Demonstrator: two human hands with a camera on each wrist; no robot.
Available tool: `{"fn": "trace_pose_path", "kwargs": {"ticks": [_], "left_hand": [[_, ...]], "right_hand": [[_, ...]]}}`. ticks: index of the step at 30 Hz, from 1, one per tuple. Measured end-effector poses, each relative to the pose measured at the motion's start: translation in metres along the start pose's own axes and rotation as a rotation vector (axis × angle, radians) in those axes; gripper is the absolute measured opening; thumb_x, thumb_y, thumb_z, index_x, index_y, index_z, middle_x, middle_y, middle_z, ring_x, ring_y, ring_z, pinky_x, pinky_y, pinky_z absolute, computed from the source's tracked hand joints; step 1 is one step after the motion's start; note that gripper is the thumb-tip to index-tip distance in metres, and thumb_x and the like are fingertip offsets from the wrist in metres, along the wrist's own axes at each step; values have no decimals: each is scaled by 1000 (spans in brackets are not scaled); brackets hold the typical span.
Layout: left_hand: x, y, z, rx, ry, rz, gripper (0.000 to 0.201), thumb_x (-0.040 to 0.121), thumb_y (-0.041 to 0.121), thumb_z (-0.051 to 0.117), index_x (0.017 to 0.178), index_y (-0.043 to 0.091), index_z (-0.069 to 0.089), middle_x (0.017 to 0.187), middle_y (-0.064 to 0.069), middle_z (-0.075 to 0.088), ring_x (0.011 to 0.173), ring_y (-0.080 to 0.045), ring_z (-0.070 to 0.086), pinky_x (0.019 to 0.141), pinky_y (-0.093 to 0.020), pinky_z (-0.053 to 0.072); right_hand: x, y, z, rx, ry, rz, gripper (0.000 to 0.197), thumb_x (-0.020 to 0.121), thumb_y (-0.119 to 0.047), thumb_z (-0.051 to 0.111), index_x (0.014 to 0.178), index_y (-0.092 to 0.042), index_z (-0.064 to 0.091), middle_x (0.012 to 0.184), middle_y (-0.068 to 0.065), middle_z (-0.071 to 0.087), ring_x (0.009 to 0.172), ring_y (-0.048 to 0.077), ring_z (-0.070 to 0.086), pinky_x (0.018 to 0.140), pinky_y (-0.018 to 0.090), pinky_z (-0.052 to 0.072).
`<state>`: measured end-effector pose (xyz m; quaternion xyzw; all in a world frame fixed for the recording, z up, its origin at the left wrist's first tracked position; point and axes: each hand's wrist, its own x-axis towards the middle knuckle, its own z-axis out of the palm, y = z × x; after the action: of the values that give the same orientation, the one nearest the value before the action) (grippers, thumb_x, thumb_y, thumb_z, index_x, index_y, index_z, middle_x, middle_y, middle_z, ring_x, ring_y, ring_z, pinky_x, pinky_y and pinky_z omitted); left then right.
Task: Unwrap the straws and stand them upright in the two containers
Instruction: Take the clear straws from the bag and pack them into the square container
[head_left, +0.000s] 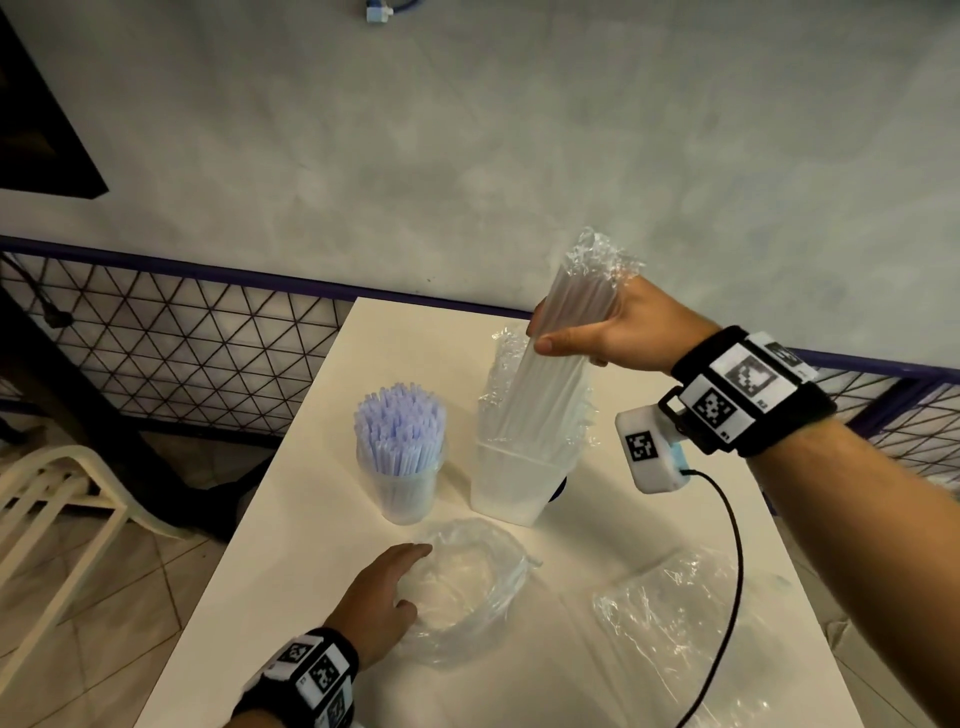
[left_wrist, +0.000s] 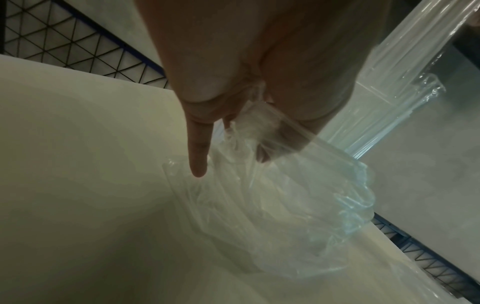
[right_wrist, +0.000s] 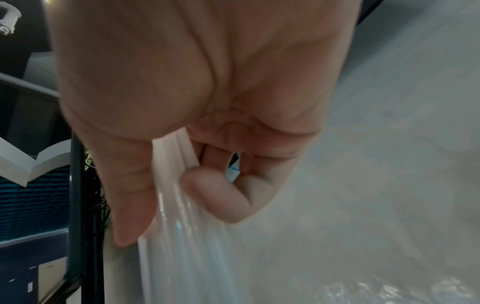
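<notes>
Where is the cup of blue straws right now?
In the head view, the cup of blue straws stands on the white table, just left of the square container, beyond the left hand that grips a crumpled plastic bag.

Right hand (head_left: 623, 332): bare. A black strap (head_left: 753, 395) circled the wrist, carrying white panels printed with black square code markers. A white camera housing (head_left: 652, 449), marked likewise, hung beneath it, trailing a black cable (head_left: 737, 566). Left hand (head_left: 379, 592): bare, wearing a second strap (head_left: 311, 670) of the same pattern.

Right hand (head_left: 623, 332) raised, gripping, left hand (head_left: 379, 597) low, pinching
</notes>
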<state>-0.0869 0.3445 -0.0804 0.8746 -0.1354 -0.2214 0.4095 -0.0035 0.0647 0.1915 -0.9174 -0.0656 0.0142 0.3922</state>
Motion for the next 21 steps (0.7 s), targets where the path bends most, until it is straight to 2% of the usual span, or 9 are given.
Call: {"fn": "trace_pose_path", "kwargs": {"ticks": [2, 6, 8, 14, 16, 21], "left_hand": [[0, -1, 0, 4, -1, -2, 67, 78, -2, 54, 137, 27, 43, 137, 15, 40, 125, 0, 38, 102, -9, 22], [1, -1, 0, 11, -3, -1, 67, 78, -2, 54, 137, 27, 43, 136, 16, 39, 123, 1, 37, 102, -8, 21], [2, 0, 1, 14, -3, 0, 68, 78, -3, 54, 138, 27, 42, 136, 16, 39, 124, 1, 37, 102, -9, 21], [1, 1, 2, 29, -1, 7, 67, 78, -3, 54, 138, 25, 43, 134, 17, 38, 127, -3, 39, 103, -8, 21], [1, 1, 2, 26, 2, 3, 67, 78, -3, 54, 138, 25, 43, 134, 16, 39, 128, -6, 40, 103, -10, 23], [-1, 2, 2, 16, 2, -10, 67, 78, -3, 54, 138, 25, 43, 142, 9, 42, 129, -8, 41, 104, -12, 25]], "right_hand": [[0, 2, 2, -9, -10, 7, 51, 74, -36, 85, 117, -18, 63, 62, -28, 65, 52, -4, 59, 50, 14, 46], [-4, 2, 5, -18, -27, 14, 27, 78, -32, 83, 96, -25, 64, 55, -22, 63, 48, -1, 57, 50, 15, 45], [-6, 2, 6, -14, -38, 6, 22, 80, -28, 82, 88, -28, 62, 53, -23, 62, 47, -2, 57, 50, 15, 45], [-7, 7, 12, -3, -52, -11, 19, 82, -24, 81, 87, -26, 63, 53, -27, 62, 48, -4, 57, 50, 14, 45], [-6, 13, 14, 4, -52, -6, 18, 82, -25, 82, 92, -23, 66, 56, -26, 63, 49, -2, 58, 51, 15, 46], [0, 29, 24, 10, -34, 19, 41, 77, -35, 85, 111, -20, 68, 75, -13, 71, 53, 0, 59, 54, 19, 49]]}}
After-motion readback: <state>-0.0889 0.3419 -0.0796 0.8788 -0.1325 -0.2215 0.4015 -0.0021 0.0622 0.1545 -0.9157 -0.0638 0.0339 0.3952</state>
